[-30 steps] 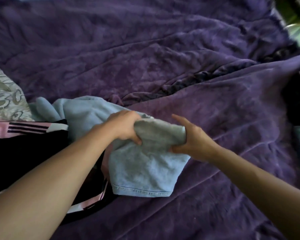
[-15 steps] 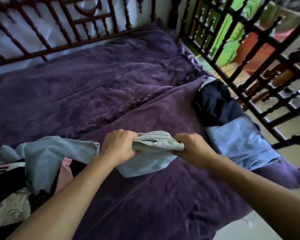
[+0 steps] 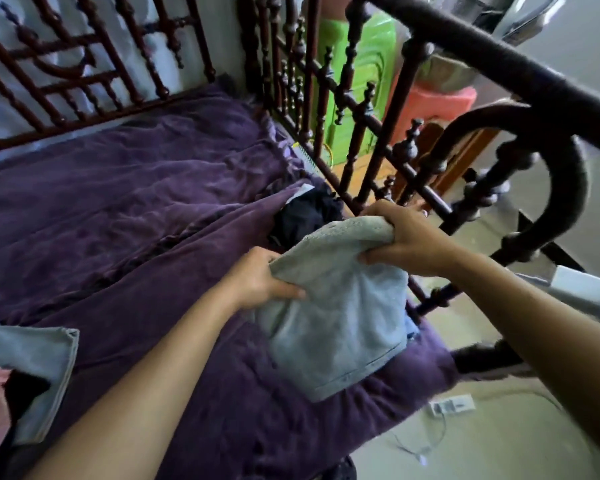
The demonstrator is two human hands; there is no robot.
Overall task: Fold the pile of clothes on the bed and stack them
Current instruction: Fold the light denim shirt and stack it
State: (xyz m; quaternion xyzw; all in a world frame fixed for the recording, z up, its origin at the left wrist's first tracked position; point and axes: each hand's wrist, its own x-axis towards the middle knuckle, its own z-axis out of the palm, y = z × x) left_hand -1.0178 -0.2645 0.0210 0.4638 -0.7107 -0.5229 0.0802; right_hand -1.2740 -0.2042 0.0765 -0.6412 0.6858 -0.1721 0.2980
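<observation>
- Near the right edge of the bed (image 3: 136, 209), beside the wooden rail (image 3: 361, 133), both hands carry a folded pale-denim garment (image 3: 336, 317). Its lower end touches the purple blanket and its top is lifted.
- Step in hand, as I judge it: this piece is folded and is going onto the stack. A dark garment (image 3: 302, 216) lies just behind it by the rail, and a sliver of bluer cloth shows under its right side.
- Left hand (image 3: 257, 282): the fingers go under the left corner of the fold, thumb pressed on top, pinching it.
- Right hand (image 3: 409, 240): the fingers (image 3: 388, 211) curl tightly over the top edge, thumb beneath, gripping it.
- The next move calls for lowering it flat and square, then letting go without dragging the fold open.
- At the bed's left edge lies the unfolded pile (image 3: 32, 358): denim, pink and black cloth.
</observation>
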